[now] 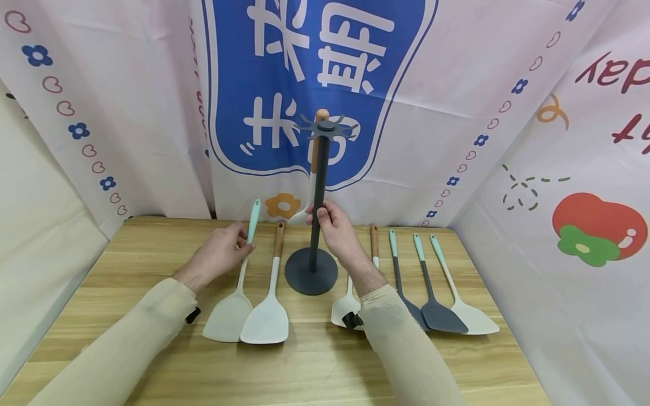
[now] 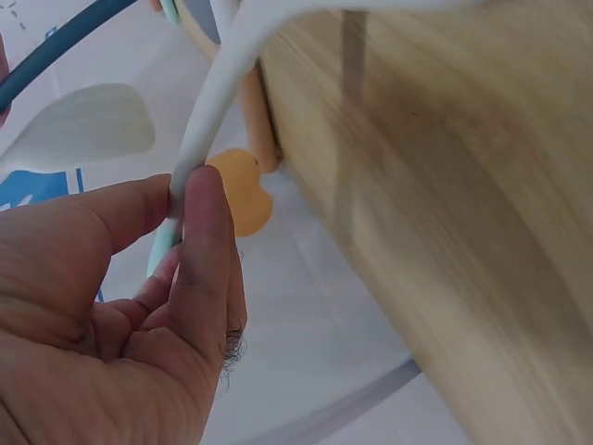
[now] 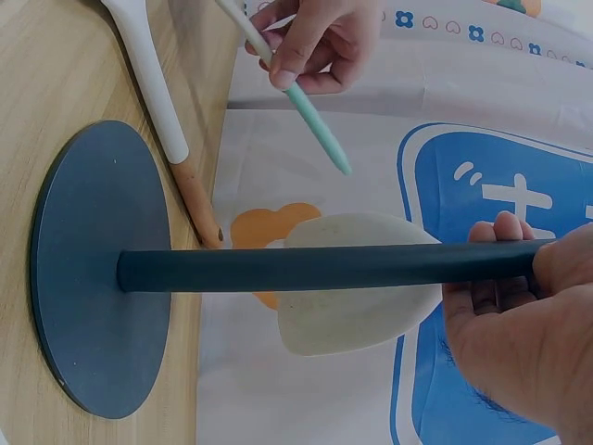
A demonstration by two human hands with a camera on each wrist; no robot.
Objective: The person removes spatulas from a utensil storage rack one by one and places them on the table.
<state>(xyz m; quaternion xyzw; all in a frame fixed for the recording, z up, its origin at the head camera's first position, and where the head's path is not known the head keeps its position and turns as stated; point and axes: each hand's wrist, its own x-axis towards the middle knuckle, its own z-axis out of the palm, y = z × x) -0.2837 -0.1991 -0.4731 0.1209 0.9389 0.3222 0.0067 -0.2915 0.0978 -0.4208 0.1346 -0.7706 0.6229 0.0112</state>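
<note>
My left hand pinches the pale spatula between thumb and fingers, where its mint handle meets the white shaft. That handle tilts up off the wooden table. With my right hand I grip the upright pole of a dark utensil stand, whose round base is on the table. A hooked ring tops the pole. Behind the pole hangs a spatula with a wooden handle; its pale blade shows in the right wrist view. A white spatula with a brown handle lies between my left hand and the stand.
Right of the stand lie several utensils: a small white-headed one, a brown handle partly hidden by my right arm, dark spatulas with mint handles and a cream one. A printed cloth rises behind the table.
</note>
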